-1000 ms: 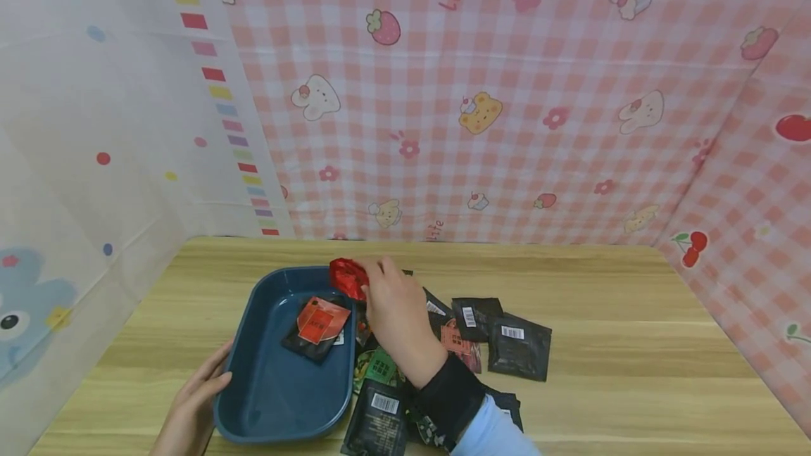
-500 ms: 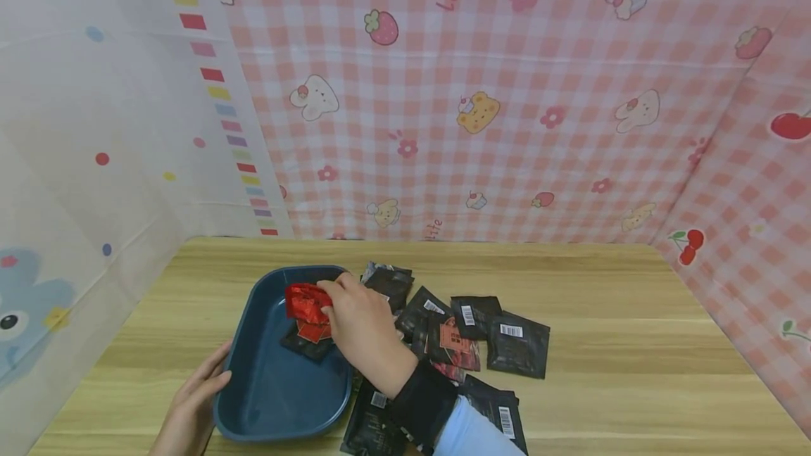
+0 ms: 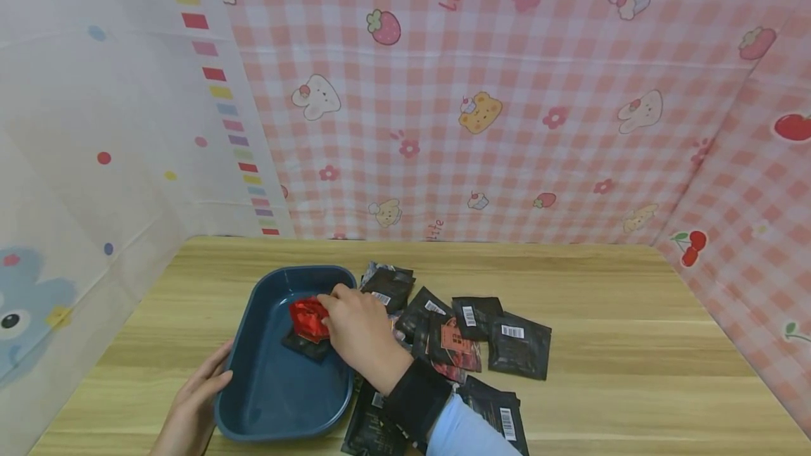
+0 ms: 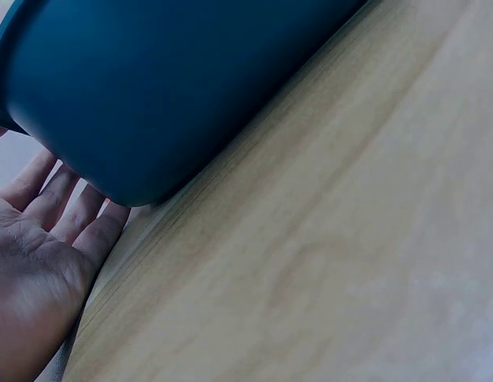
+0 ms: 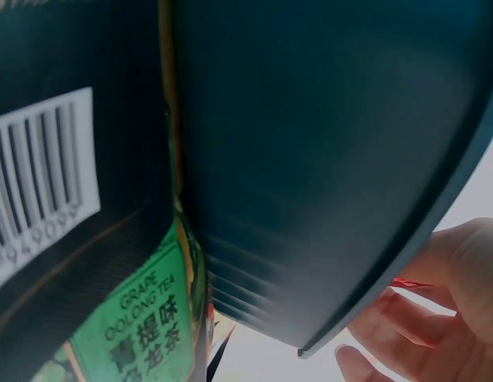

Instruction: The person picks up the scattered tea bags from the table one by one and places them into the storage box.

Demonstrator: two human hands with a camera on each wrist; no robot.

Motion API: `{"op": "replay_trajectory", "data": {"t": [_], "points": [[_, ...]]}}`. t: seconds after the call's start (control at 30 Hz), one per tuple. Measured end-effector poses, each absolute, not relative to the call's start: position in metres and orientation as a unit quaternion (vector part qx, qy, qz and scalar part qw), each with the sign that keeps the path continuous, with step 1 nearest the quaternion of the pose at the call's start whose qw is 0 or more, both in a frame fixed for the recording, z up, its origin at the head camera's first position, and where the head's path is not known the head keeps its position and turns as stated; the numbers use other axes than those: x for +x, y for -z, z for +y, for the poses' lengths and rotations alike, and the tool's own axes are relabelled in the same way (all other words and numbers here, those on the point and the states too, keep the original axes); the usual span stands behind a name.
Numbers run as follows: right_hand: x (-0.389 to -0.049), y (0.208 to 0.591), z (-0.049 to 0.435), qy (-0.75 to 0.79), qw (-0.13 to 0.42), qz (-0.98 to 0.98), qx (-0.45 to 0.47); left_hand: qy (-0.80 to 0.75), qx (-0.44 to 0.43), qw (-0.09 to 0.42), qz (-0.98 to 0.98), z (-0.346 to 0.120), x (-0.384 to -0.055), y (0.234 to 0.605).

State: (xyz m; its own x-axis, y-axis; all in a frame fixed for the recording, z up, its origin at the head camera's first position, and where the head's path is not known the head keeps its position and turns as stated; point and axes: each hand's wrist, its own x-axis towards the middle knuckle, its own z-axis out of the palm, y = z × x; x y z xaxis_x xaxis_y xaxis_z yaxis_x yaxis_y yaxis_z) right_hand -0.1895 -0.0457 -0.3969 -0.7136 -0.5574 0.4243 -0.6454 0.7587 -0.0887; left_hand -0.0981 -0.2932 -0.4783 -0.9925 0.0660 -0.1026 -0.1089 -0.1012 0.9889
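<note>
A dark blue tray lies on the table with its long side away from me. My left hand rests against its left wall; the left wrist view shows this hand's fingers fairly straight, touching the tray's outer side. Inside the tray, my right hand pinches a shiny red tea sachet by its right edge. Under that sachet lies a dark one, partly covered. The right wrist view has the tray's outer wall hiding most of the red sachet.
Several black tea sachets lie scattered right of the tray, some overlapping. One with a green label reads grape oolong tea. More lie under my right forearm. A checked cloth hangs behind the wooden table.
My right hand has carried the red sachet leftward over the tray's rim, then slightly lower onto the sachets inside. The left hand and tray have stayed in place.
</note>
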Motion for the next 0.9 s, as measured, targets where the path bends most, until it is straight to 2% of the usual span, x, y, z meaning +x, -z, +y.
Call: {"op": "replay_trajectory", "data": {"t": [0.5, 0.9], "points": [[-0.192, 0.403, -0.044, -0.121, 0.183, -0.923, 0.316, -0.725, -0.039, 0.073, 0.684, -0.291, -0.101, 0.474], [-0.191, 0.394, -0.033, -0.171, 0.210, -0.915, 0.300, -0.719, -0.036, 0.075, 0.690, -0.292, -0.100, 0.474]]}}
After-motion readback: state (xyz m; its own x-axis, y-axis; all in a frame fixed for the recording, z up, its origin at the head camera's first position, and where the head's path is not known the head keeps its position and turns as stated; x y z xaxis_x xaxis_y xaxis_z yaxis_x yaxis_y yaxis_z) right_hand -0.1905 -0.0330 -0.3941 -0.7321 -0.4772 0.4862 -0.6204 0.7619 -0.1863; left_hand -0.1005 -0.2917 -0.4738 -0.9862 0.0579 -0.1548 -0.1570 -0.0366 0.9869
